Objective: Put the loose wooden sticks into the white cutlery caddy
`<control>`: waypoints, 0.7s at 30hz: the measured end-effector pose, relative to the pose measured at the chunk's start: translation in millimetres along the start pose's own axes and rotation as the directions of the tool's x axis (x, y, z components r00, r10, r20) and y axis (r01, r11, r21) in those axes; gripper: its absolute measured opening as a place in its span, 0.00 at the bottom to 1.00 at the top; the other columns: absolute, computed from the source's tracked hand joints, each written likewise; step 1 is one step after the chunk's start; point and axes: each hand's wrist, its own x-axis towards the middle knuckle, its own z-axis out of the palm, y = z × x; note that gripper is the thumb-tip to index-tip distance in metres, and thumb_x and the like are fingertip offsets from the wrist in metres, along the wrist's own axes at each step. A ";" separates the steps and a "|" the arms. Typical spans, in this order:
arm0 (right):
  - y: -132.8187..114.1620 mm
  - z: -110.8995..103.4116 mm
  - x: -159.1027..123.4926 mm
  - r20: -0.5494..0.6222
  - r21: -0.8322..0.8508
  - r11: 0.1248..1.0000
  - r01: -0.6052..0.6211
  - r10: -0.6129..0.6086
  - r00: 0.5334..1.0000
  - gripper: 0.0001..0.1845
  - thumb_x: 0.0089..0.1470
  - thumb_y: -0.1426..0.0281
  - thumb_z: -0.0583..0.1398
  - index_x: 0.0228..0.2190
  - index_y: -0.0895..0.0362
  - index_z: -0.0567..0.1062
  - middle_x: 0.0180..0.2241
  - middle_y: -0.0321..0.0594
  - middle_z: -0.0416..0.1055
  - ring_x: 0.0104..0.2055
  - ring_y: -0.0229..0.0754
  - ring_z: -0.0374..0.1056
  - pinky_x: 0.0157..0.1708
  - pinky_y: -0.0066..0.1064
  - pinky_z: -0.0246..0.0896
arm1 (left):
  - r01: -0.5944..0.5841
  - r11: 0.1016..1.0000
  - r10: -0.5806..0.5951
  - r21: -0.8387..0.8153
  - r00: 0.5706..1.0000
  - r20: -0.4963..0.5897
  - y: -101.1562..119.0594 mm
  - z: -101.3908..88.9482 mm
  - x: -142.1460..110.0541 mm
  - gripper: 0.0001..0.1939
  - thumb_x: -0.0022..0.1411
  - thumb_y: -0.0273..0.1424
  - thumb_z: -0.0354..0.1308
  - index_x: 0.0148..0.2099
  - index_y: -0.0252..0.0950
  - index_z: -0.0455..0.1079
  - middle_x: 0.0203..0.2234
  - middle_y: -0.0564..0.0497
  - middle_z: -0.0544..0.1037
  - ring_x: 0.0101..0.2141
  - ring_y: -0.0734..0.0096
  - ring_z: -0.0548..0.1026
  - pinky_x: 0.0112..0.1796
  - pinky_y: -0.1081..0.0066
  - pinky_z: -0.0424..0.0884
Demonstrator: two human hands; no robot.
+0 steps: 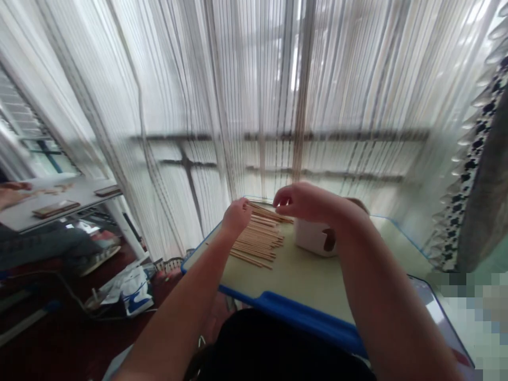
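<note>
The right hand (304, 201) has its fingers apart, I cannot tell whether the left hand (237, 216) grips, and the slim tan wooden sticks (257, 237) beside its fingers could roll if brushed sideways.

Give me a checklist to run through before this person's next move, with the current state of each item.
1. Sticks lying on the blue-edged table: ok.
2. Right-hand stick ends level with each other: not ok, they are staggered.
3. Left hand at the sticks: ok, by the left end of the farther ones; its grip, cannot tell.
4. Right hand free: cannot tell; its fingers curl near the farther sticks' right ends.
5. White container apart from most sticks: ok, to their right, partly hidden by the right arm.
6. Other person's hand out of the way: ok, at a separate table.
</note>
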 end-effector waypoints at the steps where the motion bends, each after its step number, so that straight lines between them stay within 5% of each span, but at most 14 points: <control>1: -4.4 11.7 6.8 0.116 -0.009 1.000 0.022 -0.021 0.993 0.11 0.46 0.69 0.59 0.33 0.54 0.78 0.28 0.37 0.74 0.26 0.35 0.65 0.27 0.27 0.55 | 0.054 0.999 -0.054 -0.002 0.999 0.010 -12.1 0.5 -3.0 0.13 0.55 0.26 0.51 0.43 0.33 0.70 0.33 0.47 0.75 0.34 0.68 0.72 0.40 0.68 0.69; 4: -7.8 50.3 27.4 0.343 -0.124 0.991 0.056 -0.010 0.939 0.10 0.44 0.70 0.62 0.31 0.58 0.79 0.28 0.41 0.74 0.28 0.38 0.67 0.29 0.28 0.57 | 0.114 0.993 -0.115 -0.039 0.993 -0.013 -37.3 8.4 -13.1 0.15 0.54 0.24 0.50 0.44 0.32 0.69 0.34 0.46 0.75 0.33 0.68 0.72 0.39 0.68 0.69; 10: 8.7 106.7 51.1 0.382 -0.261 0.965 0.037 0.068 0.922 0.15 0.46 0.68 0.61 0.37 0.61 0.78 0.36 0.49 0.75 0.37 0.45 0.70 0.34 0.30 0.61 | 0.000 0.995 -0.010 -0.099 0.995 -0.097 -37.3 14.9 -24.7 0.17 0.52 0.23 0.51 0.46 0.32 0.66 0.37 0.45 0.72 0.31 0.71 0.71 0.38 0.68 0.70; 21: 21.8 133.2 59.3 0.412 -0.304 0.952 -0.044 0.173 0.895 0.13 0.37 0.76 0.62 0.30 0.63 0.79 0.33 0.51 0.76 0.37 0.47 0.71 0.34 0.29 0.63 | -0.045 0.995 0.041 -0.088 0.998 -0.048 -36.5 16.9 -31.1 0.15 0.51 0.22 0.50 0.43 0.32 0.66 0.36 0.45 0.72 0.33 0.69 0.71 0.40 0.66 0.70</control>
